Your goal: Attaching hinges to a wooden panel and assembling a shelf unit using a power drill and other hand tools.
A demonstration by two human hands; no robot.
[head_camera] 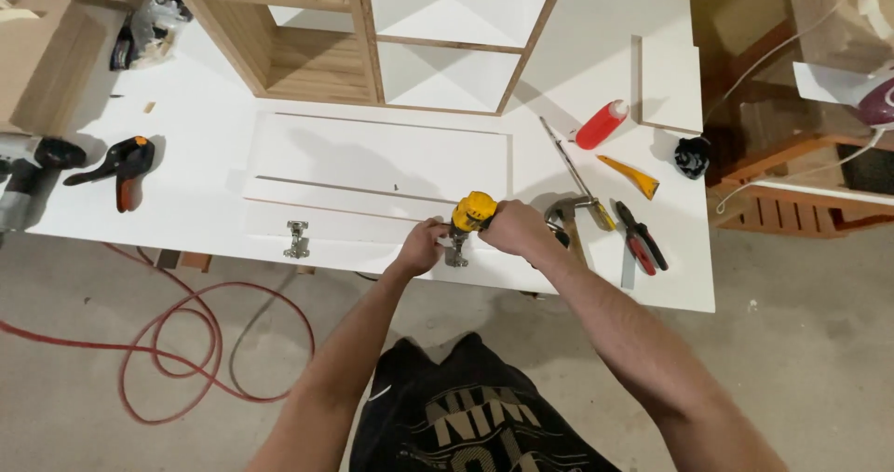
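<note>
Both forearms reach forward — left hand [421, 247] steadies a metal hinge [456, 251] on the white panel [372, 169]; right hand [515, 228] grips the yellow driver [472, 211], upright directly above it.

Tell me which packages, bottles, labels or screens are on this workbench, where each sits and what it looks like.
Red squeeze bottle: lying on the white table, upper right, white cap end pointing up and right.
Clear plastic bag: upper left, crumpled, contents unclear.
No screens or signs show; any labels are too small to tell.
</note>
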